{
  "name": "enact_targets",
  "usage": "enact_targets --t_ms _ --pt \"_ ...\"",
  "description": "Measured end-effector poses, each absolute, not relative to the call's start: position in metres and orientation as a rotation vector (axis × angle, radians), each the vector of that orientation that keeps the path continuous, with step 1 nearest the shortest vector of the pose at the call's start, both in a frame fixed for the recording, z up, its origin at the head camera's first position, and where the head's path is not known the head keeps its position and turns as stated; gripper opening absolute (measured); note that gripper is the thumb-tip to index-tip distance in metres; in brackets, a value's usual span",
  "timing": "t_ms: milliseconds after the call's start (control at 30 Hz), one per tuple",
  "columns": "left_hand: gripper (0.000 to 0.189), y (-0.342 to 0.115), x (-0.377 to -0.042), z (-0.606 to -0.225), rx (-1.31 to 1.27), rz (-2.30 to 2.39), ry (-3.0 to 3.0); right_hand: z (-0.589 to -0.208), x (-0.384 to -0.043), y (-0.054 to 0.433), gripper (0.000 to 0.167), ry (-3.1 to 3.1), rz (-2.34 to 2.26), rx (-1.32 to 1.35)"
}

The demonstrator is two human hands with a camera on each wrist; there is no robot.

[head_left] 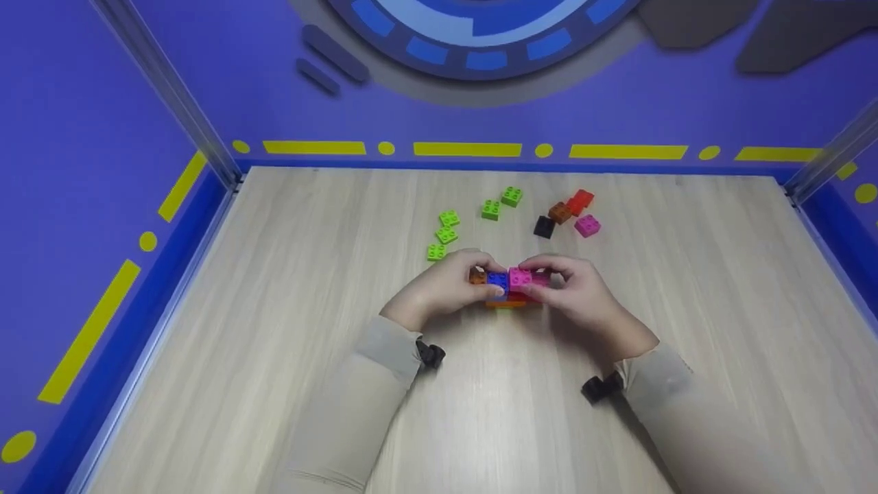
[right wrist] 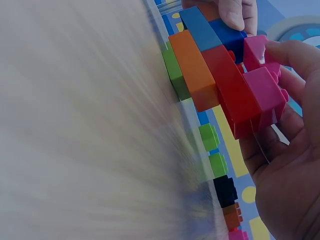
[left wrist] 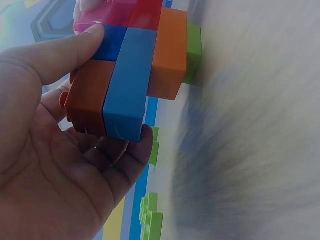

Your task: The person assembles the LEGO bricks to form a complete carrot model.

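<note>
The brick stack (right wrist: 220, 75) is being held at centre of the head frame, long axis running left-right, one hand at each end. Left end is being gripped by the left hand (head_left: 446, 281): thumb pressing on the dark blue brick (head_left: 496, 279), fingers curling round the far side of the brown brick (left wrist: 89, 97) and light blue brick (left wrist: 129, 85). Pink 2x2 brick (head_left: 520, 276) is being pinched between thumb and index by the right hand (head_left: 576, 291). Key relation: the pink 2x2 brick is lying just left of and slightly above the right hand in the head frame, so right is being read as the nearer hand; left thumb is sitting just beside it. In the right wrist view it is being held over the red brick (right wrist: 232, 92), between the dark blue brick and the second pink brick (right wrist: 265, 92); red studs are showing by its lower edge, so it's being judged not fully seated. Orange brick (right wrist: 194, 70) and base lime-green brick (right wrist: 175, 75) are forming the lower tiers; base contact with the table (head_left: 309, 274) can't be told. Loose lime-green bricks (head_left: 446, 234) are lying upper centre; black brick (head_left: 544, 227), loose brown brick (head_left: 560, 213), loose red brick (head_left: 581, 201) and loose pink brick (head_left: 588, 226) are lying right of those.
</note>
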State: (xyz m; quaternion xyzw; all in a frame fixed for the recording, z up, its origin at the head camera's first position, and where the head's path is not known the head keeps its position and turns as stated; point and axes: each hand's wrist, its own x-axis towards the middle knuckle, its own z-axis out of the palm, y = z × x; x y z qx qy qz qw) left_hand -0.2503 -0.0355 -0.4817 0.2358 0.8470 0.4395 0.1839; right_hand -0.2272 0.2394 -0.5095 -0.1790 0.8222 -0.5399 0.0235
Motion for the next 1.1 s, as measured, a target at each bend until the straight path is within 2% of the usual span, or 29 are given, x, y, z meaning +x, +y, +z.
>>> enact_targets --t_ms 333,1100 --pt "0.032 -0.0347 -0.2511 -0.4822 0.67 1.241 2.392 -0.512 -0.2291 0.2395 0.035 2.582 -1.577 -0.585" --pt "0.031 -0.0341 -0.25 -0.4799 0.67 1.239 2.397 -0.5108 -0.2277 0.2355 0.028 2.52 -1.571 -0.595"
